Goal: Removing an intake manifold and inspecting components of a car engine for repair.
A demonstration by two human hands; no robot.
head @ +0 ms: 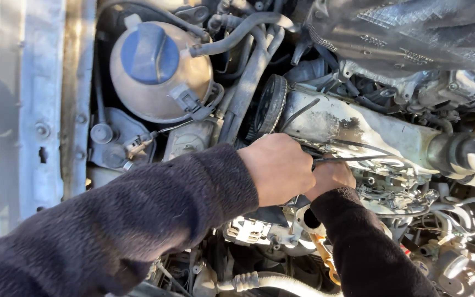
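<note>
2 fists, left hand point(279, 168) and right hand point(330, 177), seemingly grip a thin rod point(353, 158) near the blue-capped reservoir point(158, 74).

Sunlit engine bay point(413, 49), grey body panel point(34, 110)

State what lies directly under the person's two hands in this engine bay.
Below the left hand and right hand sit a round open port and an orange dipstick handle. What the hands grip is mostly covered; only thin dark cables emerge.

Looking steeply down from head height into an open engine bay point(358, 126), close in above it. Facing across it, with the pale body panel point(34, 110) running along the picture's left edge.
</note>
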